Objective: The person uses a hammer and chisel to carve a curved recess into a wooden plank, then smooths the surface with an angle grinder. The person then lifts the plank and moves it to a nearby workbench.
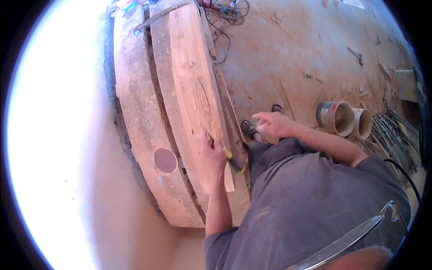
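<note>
A long pale wooden plank lies lengthwise on the bench, its surface strewn with wood dust around a dark crack. Over the near part of the plank is my left hand, closed round a tool with a yellow-and-black handle. The handle sticks out past the plank's right edge; the tool's working end is hidden or too blurred to make out. My right hand is held in front of my body, right of the bench and apart from the plank. Its fingers are curled together; anything in them is hidden.
The worn bench boards have a long gap between them, and a round disc lies on the left one. Cables and a power tool are at the far end. Two buckets and metal rods are on the dusty floor at right.
</note>
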The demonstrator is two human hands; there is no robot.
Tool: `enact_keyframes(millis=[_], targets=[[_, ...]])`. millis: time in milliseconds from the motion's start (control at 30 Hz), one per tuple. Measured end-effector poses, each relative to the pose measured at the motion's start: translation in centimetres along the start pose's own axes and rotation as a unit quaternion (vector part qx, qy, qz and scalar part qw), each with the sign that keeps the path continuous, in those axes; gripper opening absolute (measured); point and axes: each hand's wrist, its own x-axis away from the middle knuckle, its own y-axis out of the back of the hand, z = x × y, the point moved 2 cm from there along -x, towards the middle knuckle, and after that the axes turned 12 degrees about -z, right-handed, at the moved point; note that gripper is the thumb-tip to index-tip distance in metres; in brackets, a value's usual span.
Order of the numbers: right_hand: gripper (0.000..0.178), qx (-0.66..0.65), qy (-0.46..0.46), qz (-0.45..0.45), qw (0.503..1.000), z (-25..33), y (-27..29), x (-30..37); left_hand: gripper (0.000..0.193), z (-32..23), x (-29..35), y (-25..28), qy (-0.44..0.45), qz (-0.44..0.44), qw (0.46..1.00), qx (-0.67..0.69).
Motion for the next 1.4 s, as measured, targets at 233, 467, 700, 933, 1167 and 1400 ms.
enact_keyframes(millis=[233, 467, 700, 933, 1167, 1400], targets=[[0.076, 0.095, 0.133, -0.16, 0.973, 3.3, -1.6, -7.1, 0.029, -7.5, -7.4, -13.0, 0.11, -0.101, 0.943, 0.297], [0.082, 0.215, 0.137, -0.075, 0.964, -1.1, -2.6, -6.6, 0.026, -6.2, 1.6, -10.4, -0.106, -0.234, 0.958, 0.128], [0.08, 0.268, 0.245, 0.208, 0.908, -2.3, -3.9, 1.2, 0.028, -6.3, 10.9, -7.7, -0.261, -0.307, 0.909, 0.11], [0.085, 0.289, 0.229, 0.065, 0.927, 2.3, -1.2, -7.9, 0.027, -3.4, 14.4, -5.0, -0.192, -0.37, 0.908, 0.033], [0.086, 0.278, 0.199, 0.228, 0.912, 0.5, -4.1, -3.0, 0.026, -3.2, 17.2, -4.8, -0.158, -0.442, 0.883, 0.023], [0.062, 0.104, 0.05, -0.239, 0.964, 3.5, 11.8, -22.7, 0.03, -2.8, 21.3, -4.0, -0.116, -0.44, 0.889, -0.056]])
